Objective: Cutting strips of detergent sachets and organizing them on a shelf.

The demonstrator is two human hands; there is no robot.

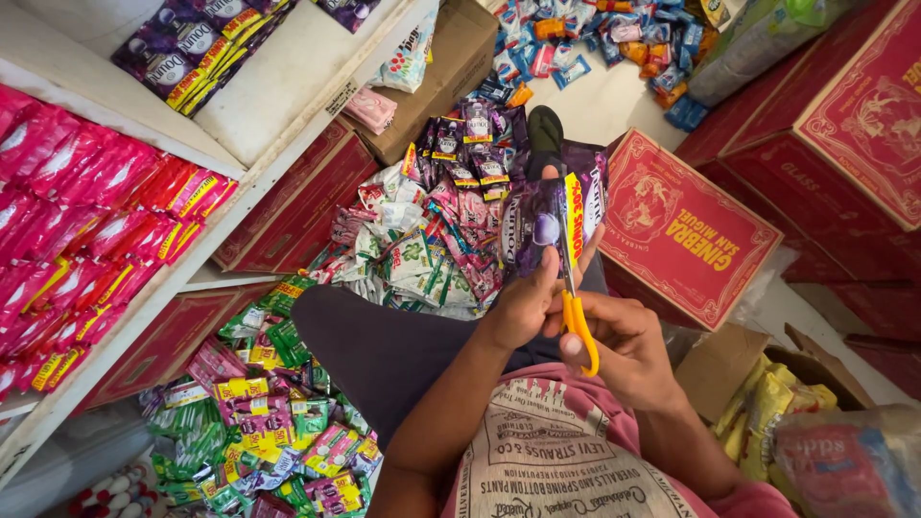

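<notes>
My left hand grips a strip of purple sachets with a yellow and red band, held upright above my lap. My right hand holds yellow-handled scissors, fingers through the loops. The blades point up along the strip's right side, touching it. My dark trouser leg stretches out below toward a black sandal.
A heap of mixed sachets lies ahead of my knee and a green and pink pile at lower left. Shelves of pink sachets stand left. Red cartons crowd the right; a brown box sits ahead.
</notes>
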